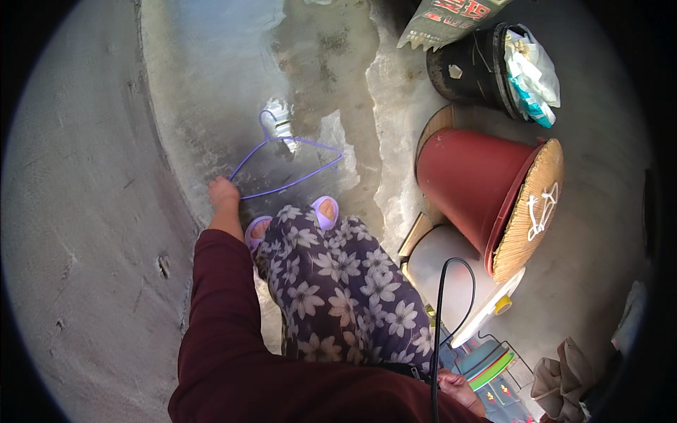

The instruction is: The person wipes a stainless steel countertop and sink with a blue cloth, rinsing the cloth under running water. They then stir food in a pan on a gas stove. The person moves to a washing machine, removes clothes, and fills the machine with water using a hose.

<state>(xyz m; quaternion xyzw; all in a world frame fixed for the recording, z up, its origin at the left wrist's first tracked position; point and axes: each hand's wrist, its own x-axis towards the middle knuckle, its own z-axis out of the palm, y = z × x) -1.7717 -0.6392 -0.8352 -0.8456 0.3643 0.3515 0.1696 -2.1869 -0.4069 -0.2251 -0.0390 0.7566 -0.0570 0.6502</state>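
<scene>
My left hand (225, 191) is closed around one corner of a purple wire clothes hanger (285, 186), out ahead of my left foot. The hanger's hook points away from me, above the wet concrete floor (222, 116). At the lower right my right hand (459, 388) hangs near my hip with the fingers curled. My sleeve partly hides that hand, so whether it holds anything is unclear. Lilac slippers (326, 212) and floral trousers (338, 285) show beneath me.
To the right stand a red bucket (470, 174) under a woven straw lid (531, 222), a translucent tub (444, 275), and a black bucket (465, 69) stuffed with plastic bags. A printed sack (449, 21) lies beyond. A concrete wall (95, 211) rises left. A black cable (439, 317) loops near my right side.
</scene>
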